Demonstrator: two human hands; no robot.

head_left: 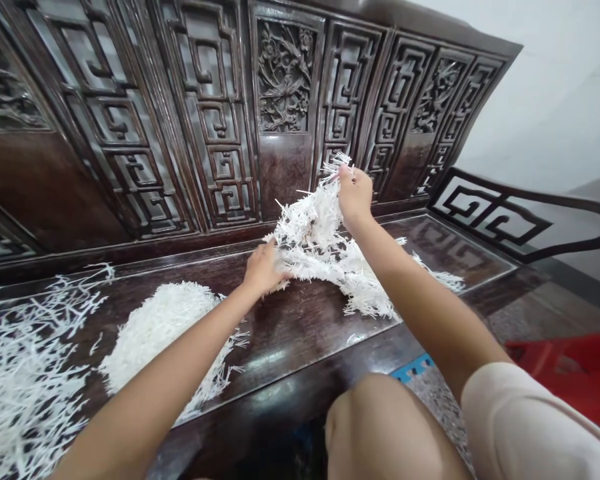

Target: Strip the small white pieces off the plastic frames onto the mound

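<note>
A tangled clump of white, thin, branching strands is stretched between my two hands over the dark wooden bench seat. At its left edge my left hand is closed on the strands, thumb pointing right, low over the seat. My right hand is raised higher, near the carved backrest, and pinches the top of the clump; a tuft sticks out past its fingers. More of the same strands lie on the seat below my right forearm, partly hidden by it.
A dense white pile sits on the seat behind my left forearm. Looser, longer white strands spread at far left. The carved backrest runs along the back, with an armrest at right. A red object stands at lower right.
</note>
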